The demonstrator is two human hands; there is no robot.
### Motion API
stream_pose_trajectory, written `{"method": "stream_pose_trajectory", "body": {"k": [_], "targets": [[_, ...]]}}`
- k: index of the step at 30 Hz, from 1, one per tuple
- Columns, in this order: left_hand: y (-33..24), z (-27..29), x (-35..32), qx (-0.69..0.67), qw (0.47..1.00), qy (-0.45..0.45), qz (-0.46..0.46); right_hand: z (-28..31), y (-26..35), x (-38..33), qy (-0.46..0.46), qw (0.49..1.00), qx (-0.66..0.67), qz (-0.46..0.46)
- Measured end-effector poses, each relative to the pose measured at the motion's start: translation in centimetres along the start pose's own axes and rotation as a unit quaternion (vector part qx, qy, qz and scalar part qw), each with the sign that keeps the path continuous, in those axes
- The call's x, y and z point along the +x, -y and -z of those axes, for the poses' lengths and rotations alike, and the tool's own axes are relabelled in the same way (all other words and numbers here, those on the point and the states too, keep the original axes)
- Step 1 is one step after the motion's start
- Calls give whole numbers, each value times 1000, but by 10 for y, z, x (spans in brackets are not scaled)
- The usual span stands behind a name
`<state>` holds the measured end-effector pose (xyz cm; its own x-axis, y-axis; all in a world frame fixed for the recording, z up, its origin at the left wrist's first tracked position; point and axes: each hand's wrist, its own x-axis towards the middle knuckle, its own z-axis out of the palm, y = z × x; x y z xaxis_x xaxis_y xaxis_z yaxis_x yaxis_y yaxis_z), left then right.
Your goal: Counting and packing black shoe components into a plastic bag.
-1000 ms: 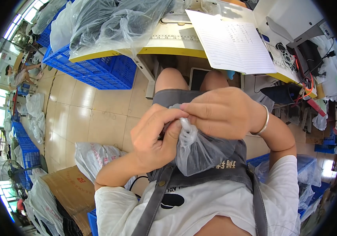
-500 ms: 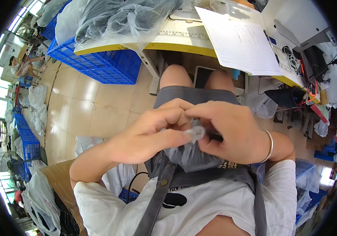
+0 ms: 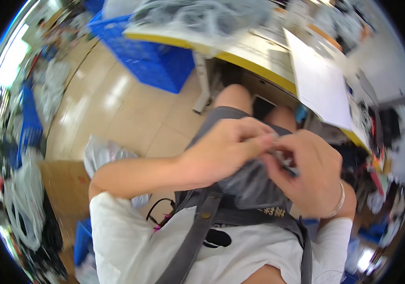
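Note:
A thin see-through plastic bag (image 3: 252, 185) hangs over my lap in front of the dark grey apron (image 3: 219, 116). My left hand (image 3: 231, 147) pinches its gathered top between thumb and forefinger. Close against those fingertips, my right hand (image 3: 310, 168) is curled round the same gathered end, thumb and forefinger near each other. Both hands are smeared by motion, and the bit of plastic between the fingertips is mostly hidden. Something dark shows through the bag, but I cannot make out what it is.
Ahead stands a yellow-edged table (image 3: 240, 59) with a pile of plastic bags (image 3: 198, 19) and an open notebook (image 3: 323, 85). A blue crate (image 3: 150, 66) is at its left. A cardboard box (image 3: 65, 189) and a white bag (image 3: 101, 154) are at my left.
The view has swung, so table and crate sit differently in it. Both hands still grip the bag's top, now farther right in the picture; the whitish twisted plastic is less visible between the fingers.

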<state>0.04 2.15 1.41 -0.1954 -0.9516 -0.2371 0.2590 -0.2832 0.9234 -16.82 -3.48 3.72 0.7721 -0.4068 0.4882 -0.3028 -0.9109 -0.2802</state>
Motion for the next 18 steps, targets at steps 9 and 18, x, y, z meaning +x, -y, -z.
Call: {"method": "stream_pose_trajectory", "body": {"k": [9,18], "targets": [[33,1,13,36,978,-91,-187,-1,17,10,56,991,-125,5],[59,24,28,321,815,-101,-473,8,-18,3,236,961,73,-123]]}}
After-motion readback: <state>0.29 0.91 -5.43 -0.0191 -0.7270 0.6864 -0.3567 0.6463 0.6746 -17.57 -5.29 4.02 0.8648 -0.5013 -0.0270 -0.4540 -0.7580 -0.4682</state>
